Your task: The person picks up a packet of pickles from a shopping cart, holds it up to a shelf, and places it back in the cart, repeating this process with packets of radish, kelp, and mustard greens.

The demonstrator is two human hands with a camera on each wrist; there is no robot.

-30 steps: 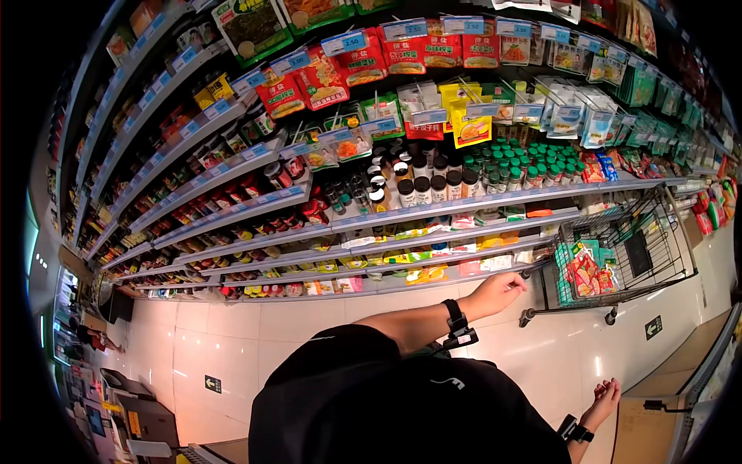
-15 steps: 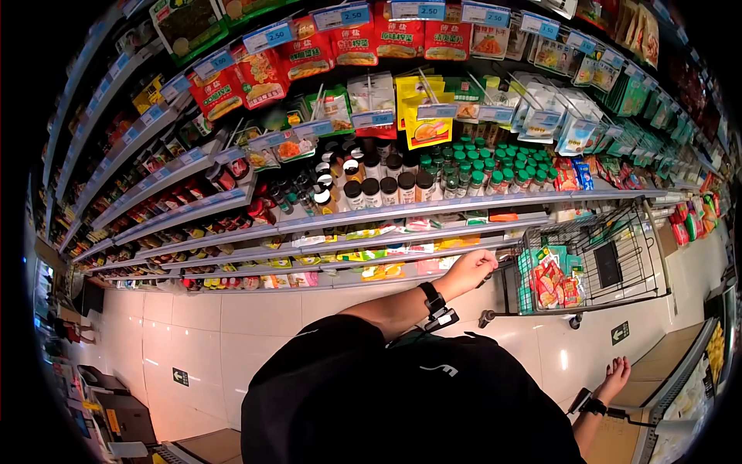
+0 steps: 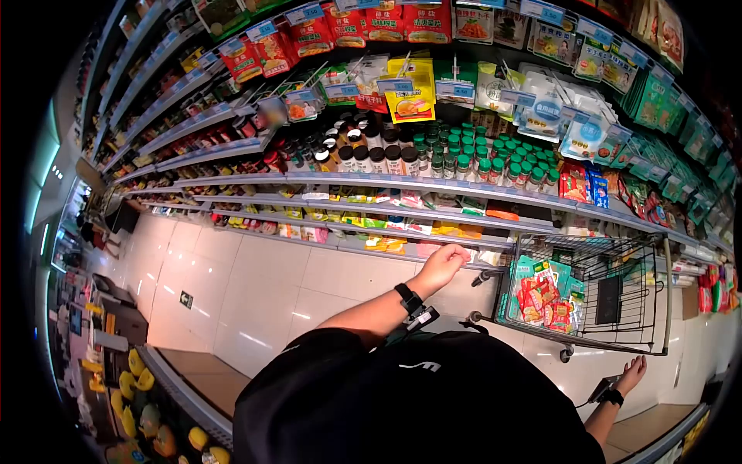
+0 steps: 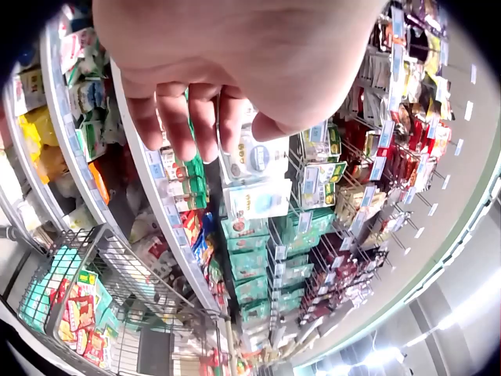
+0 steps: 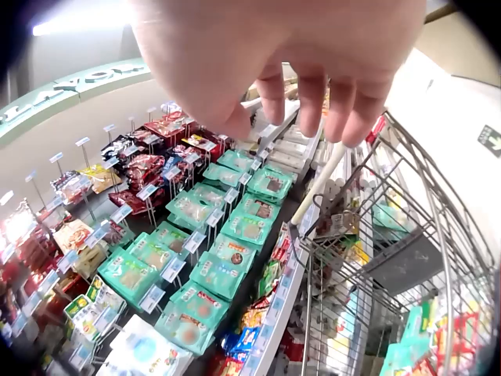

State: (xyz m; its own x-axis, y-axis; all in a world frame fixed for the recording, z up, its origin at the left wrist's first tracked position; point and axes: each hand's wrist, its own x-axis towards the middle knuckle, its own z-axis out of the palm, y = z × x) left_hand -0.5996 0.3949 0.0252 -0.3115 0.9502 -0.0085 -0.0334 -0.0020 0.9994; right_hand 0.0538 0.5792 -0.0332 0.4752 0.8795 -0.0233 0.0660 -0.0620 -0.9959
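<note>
My left hand (image 3: 444, 267) hangs in front of the lower shelves, left of the shopping cart (image 3: 610, 340). Its fingers are loosely bent and hold nothing, as the left wrist view also shows of the hand (image 4: 250, 63). Near the rear end of the cart is my right hand (image 3: 632, 374), empty. In the right wrist view that hand (image 5: 290, 70) has its fingers hanging loosely above the cart's pale handle (image 5: 322, 184); whether they touch it I cannot tell. Red packets (image 3: 541, 298) and green packets lie in the cart.
Shelves hold green-capped jars (image 3: 502, 158), black-capped jars (image 3: 377, 158) and hanging packets, among them a yellow one (image 3: 411, 97). A shelf edge (image 3: 433, 185) runs along the front. Tiled floor (image 3: 255, 294) lies behind the cart, and yellow fruit (image 3: 147, 379) is at lower left.
The head view has turned, bringing yellow fruit in at lower left. The cart now appears lower, and my right hand closer to its handle end. Both hands remain empty.
</note>
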